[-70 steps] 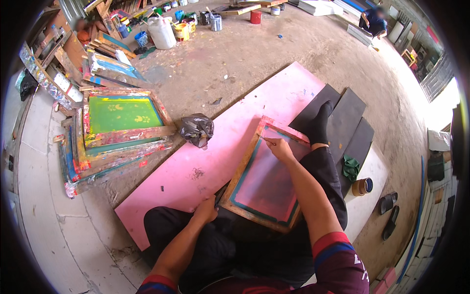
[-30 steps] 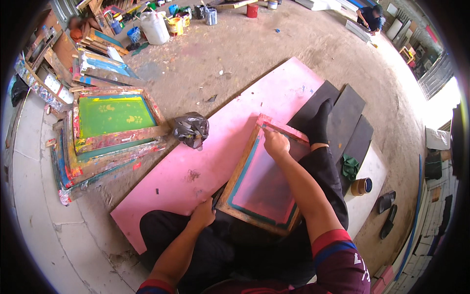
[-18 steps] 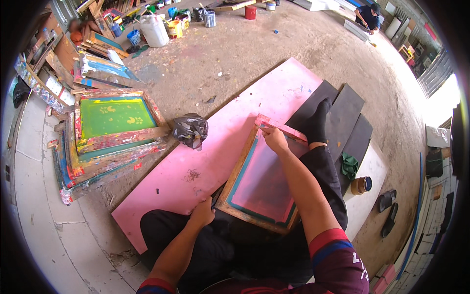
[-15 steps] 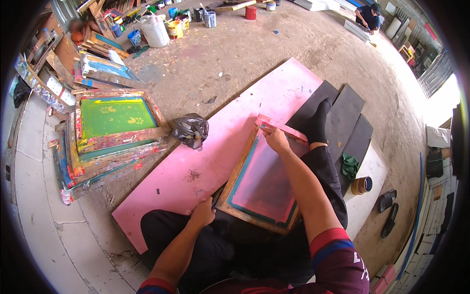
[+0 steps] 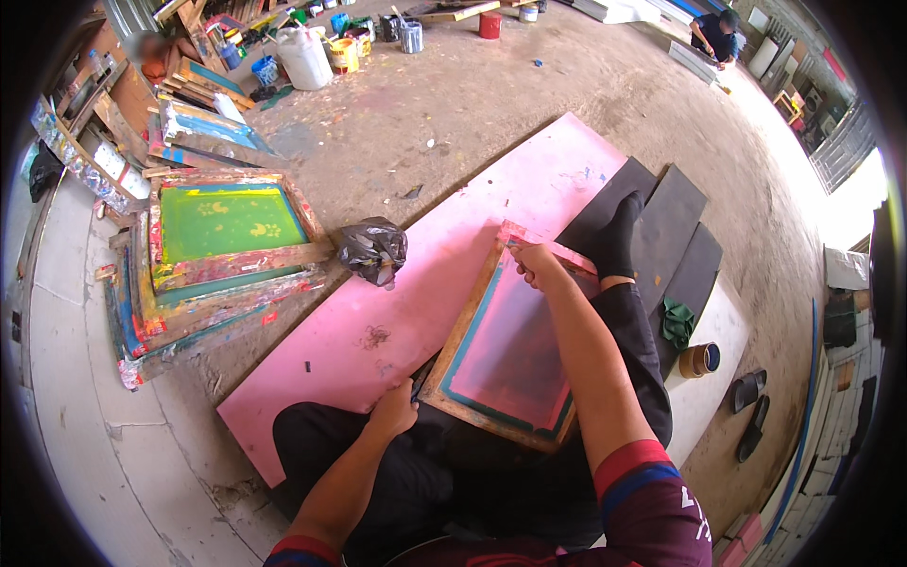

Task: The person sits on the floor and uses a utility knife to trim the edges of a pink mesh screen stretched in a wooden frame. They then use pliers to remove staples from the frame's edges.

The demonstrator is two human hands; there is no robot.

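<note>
A wooden-framed printing screen (image 5: 505,340) leans across my lap, with pink tape along its far edge and a teal border round the pinkish mesh. My right hand (image 5: 535,266) is closed at the far left corner of the mesh, by the taped edge; whatever its fingers pinch is too small to make out. Beside the frame's near left side, my left hand (image 5: 394,412) is closed round a dark, narrow object (image 5: 420,380), whose kind I cannot tell. Beneath lies a pink board (image 5: 453,255), with a crumpled black plastic bag (image 5: 374,250) on its left edge.
Paint-stained screens (image 5: 227,227) are stacked at left. Dark panels (image 5: 666,222), a green cloth (image 5: 677,323) and a tape roll (image 5: 697,360) lie right of my leg. Sandals (image 5: 751,416) are further right. Paint containers (image 5: 304,59) stand far off; another person (image 5: 713,38) crouches at far right.
My right hand has lifted slightly and its fingers have curled in more at the corner of the screen. My left hand has hardly moved, and the view has shifted a little.
</note>
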